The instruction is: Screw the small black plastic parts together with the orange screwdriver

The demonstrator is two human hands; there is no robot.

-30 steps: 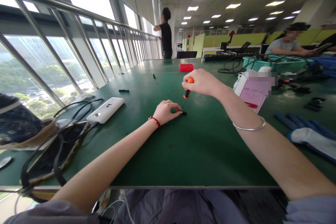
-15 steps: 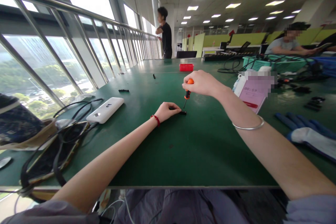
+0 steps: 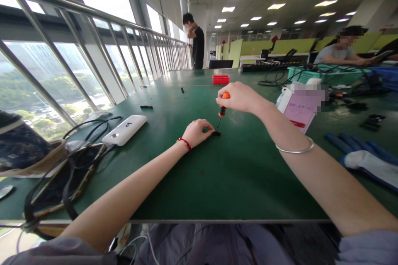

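Note:
My left hand (image 3: 197, 131) rests on the green table (image 3: 236, 174) and pinches a small black part (image 3: 216, 133) against the tabletop. My right hand (image 3: 238, 97) grips a small screwdriver with an orange handle (image 3: 223, 107), held upright a little above and behind the black part; its tip hangs just off the part. A red cord circles my left wrist and a silver bangle my right forearm.
A white power bank (image 3: 124, 129) and tangled black cables lie at left, a timer (image 3: 298, 109) and blue-grey gloves (image 3: 363, 157) at right. A red tray (image 3: 220, 79) and small black parts sit farther back. One person stands by the window railing, another sits at far right.
The screwdriver tip lifted off the black part and stays raised. My left fingers flattened, then curled again over the part. The standing person turned and raised a hand to the head.

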